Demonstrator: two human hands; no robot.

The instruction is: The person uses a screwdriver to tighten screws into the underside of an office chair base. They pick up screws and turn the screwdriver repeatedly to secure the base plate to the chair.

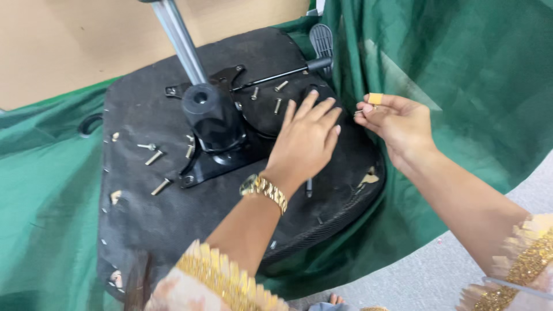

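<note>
An upturned black chair seat [173, 213] lies on a green cloth, with its black metal mechanism plate [216, 155] and a silver gas cylinder [181, 40] standing up from it. My left hand [305, 138] rests flat on the seat beside the plate, fingers spread, with a gold watch on the wrist. My right hand [397, 124] hovers at the seat's right edge and pinches a small silver screw [359, 112] between its fingertips. Several loose screws [154, 156] lie on the seat, some [280, 86] near the black lever [276, 75].
The green cloth [461, 75] covers the surface and rises at the right. A beige wall panel [69, 40] stands behind. Grey floor [415, 276] shows at the lower right. A black ring [87, 124] lies at the seat's left edge.
</note>
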